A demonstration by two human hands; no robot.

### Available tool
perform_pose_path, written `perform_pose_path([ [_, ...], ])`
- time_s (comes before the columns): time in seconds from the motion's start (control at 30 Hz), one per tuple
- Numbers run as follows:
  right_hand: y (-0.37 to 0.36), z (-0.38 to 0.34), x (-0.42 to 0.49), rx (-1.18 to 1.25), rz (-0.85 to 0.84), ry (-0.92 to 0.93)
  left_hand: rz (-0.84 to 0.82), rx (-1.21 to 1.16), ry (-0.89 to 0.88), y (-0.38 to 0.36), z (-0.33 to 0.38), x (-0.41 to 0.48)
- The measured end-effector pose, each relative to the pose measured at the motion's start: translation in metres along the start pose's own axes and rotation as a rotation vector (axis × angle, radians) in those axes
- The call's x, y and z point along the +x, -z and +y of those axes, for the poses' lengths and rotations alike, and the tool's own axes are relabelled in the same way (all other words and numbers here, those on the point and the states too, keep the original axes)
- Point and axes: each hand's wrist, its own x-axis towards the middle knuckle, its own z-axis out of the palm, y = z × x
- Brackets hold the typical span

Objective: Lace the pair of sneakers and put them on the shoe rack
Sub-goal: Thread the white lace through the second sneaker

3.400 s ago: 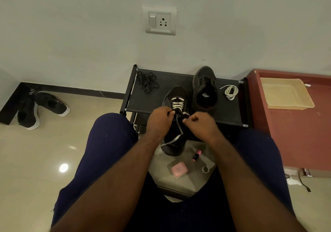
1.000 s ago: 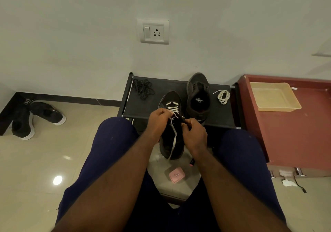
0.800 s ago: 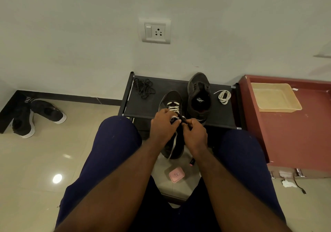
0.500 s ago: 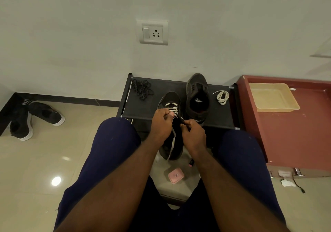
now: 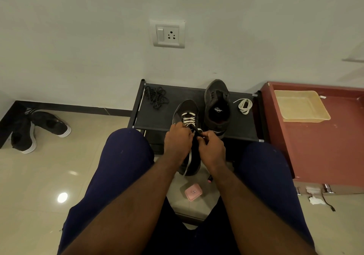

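A black sneaker [image 5: 186,110] with several rows of white lace [image 5: 188,119] across its front is held between my knees, its toe over the front edge of the black shoe rack [image 5: 157,118]. My left hand [image 5: 178,142] grips the sneaker's left side by the lace. My right hand [image 5: 211,148] pinches the lace end at the right eyelets. A loose lace tail hangs down between my hands. The second sneaker [image 5: 216,107] stands unlaced on the rack, with a coiled white lace [image 5: 244,106] to its right.
A tangle of black lace [image 5: 156,96] lies on the rack's back left. A red cabinet [image 5: 319,146] with a beige tray [image 5: 300,106] stands to the right. Another pair of black shoes [image 5: 33,128] lies on the floor at left. A pink case [image 5: 193,192] lies below.
My right hand has come in from the right toward the eyelets and now pinches the lace close to my left hand. The sneaker has stayed between my knees.
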Motion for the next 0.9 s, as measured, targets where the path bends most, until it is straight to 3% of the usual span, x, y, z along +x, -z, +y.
perform_pose_path([
  [0.1, 0.001, -0.001, 0.0, 0.005, 0.002, 0.003, 0.018, 0.005, -0.012, 0.0, 0.002, -0.001],
  [0.27, 0.002, -0.003, 0.0, -0.026, -0.008, 0.011, 0.012, -0.266, 0.056, -0.007, 0.001, 0.001],
  [0.5, 0.004, -0.005, -0.003, -0.129, -0.039, 0.02, -0.014, -0.415, 0.157, -0.009, 0.005, 0.003],
  [0.7, 0.004, -0.005, -0.005, -0.178, -0.038, 0.033, -0.095, -1.112, 0.545, 0.016, 0.001, 0.007],
  [0.77, 0.004, -0.005, -0.004, -0.174, -0.035, 0.031, -0.026, -1.079, 0.51, 0.016, -0.003, 0.008],
  [0.9, 0.004, -0.006, -0.003, -0.155, -0.035, 0.027, 0.032, -0.65, 0.196, 0.004, -0.001, 0.004],
])
